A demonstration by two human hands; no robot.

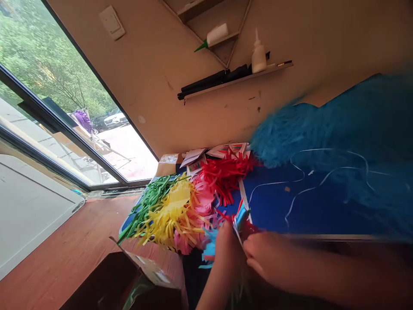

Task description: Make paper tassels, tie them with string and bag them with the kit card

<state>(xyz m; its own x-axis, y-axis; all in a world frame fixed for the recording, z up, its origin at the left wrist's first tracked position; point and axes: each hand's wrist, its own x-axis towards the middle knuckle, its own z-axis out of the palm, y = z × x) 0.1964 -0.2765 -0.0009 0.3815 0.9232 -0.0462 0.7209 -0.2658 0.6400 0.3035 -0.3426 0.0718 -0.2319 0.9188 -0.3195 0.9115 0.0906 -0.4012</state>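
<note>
My left hand (226,241) is closed around a bundle of fringed strips (241,217) in blue, red and white, whose ends stick out above the fist. Light blue fringe (210,246) hangs out beside that wrist. Close by on the right, my right hand (263,252) has its fingers curled in a pinch, somewhat blurred. A thin white string (238,236) runs between the two hands, and its end goes into the right fingers. Just beyond the hands lie piles of fringe: red (226,170), pink (204,193), yellow (176,202) and green (155,193).
Blue fluffy fringe (338,125) is heaped at the right of the blue table (267,206), with loose white string (298,193) near it. An open cardboard box (158,269) stands at lower left. A wall shelf (238,78) carries a squeeze bottle (258,56). The window (80,99) is left.
</note>
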